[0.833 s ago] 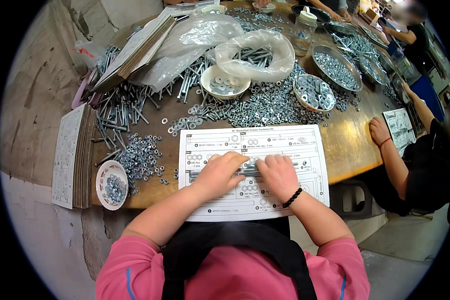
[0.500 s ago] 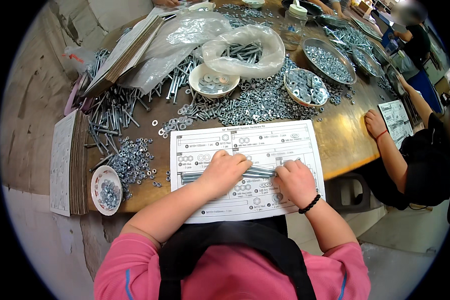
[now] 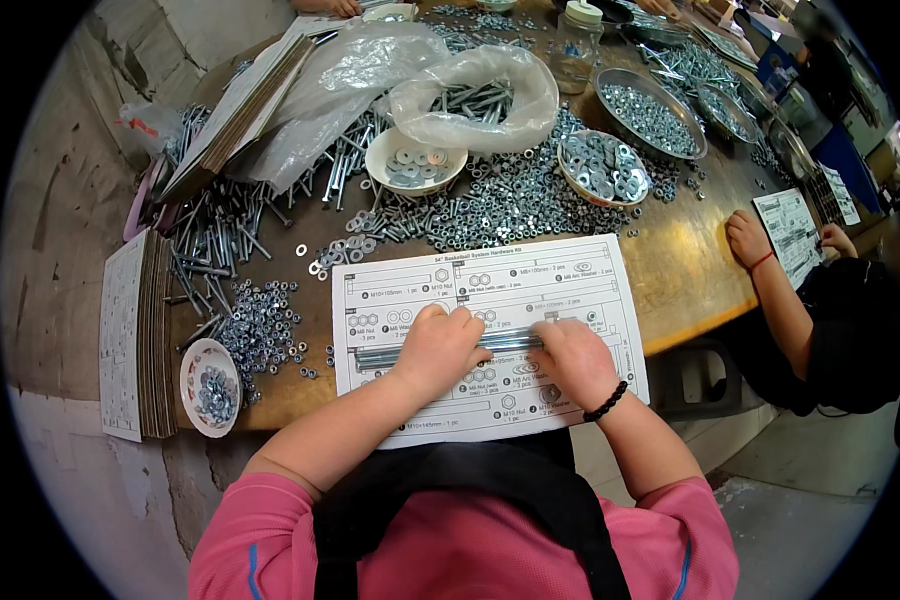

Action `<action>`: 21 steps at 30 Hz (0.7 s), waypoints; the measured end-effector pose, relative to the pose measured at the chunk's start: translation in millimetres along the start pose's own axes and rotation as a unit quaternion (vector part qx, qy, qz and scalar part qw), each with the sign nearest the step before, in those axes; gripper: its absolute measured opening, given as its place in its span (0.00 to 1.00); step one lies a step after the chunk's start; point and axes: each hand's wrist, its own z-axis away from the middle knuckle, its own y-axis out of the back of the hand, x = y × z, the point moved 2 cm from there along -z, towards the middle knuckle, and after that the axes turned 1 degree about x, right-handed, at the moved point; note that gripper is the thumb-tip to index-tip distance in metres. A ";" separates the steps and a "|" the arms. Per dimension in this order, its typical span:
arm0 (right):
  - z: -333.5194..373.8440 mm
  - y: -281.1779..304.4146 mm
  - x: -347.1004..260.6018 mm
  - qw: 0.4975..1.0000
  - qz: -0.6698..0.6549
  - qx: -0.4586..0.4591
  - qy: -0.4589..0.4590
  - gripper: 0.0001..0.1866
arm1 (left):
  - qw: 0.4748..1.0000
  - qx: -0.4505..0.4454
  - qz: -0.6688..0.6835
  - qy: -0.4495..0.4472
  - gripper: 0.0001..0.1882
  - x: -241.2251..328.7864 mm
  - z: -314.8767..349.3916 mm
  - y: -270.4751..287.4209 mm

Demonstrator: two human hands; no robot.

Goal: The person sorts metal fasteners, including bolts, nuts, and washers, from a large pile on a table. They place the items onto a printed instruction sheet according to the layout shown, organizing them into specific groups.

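A printed sheet on a board [image 3: 450,425] lies at the table's front edge, with line drawings of bolts, nuts and washers on it. Across its middle runs a bundle of long bolts [image 3: 512,340], nearly level from left to right. My left hand [image 3: 438,352] is closed over the middle of the bundle, fingers curled. At the right end my right hand [image 3: 576,362] grips the same bolts between thumb and fingers, partly hiding their ends. How many bolts there are is unclear.
Loose nuts [image 3: 260,325] and a bowl of washers [image 3: 210,388] lie left, beside stacked boards [image 3: 157,330]. Beyond the sheet are a washer bowl [image 3: 417,183], a bag of bolts [image 3: 545,100] and another washer bowl [image 3: 604,170]. A co-worker's hand [image 3: 748,238] rests at right.
The bolts lie more level and together now. My right hand has shifted slightly left, its fingers closer round their ends. The co-worker's farther hand has come down to their sheet.
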 end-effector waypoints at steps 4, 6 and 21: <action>0.3 -2.7 2.8 1.000 -0.016 0.010 0.000 0.17 | 0.999 -0.005 0.048 0.017 0.17 5.0 1.4 -2.7; 0.6 -3.8 3.3 0.999 -0.027 0.023 -0.002 0.18 | 0.998 -0.016 0.061 0.020 0.17 6.0 1.8 -0.8; -8.0 4.6 -6.5 1.000 0.028 0.006 -0.003 0.14 | 0.995 0.053 0.085 0.023 0.20 4.6 17.2 22.3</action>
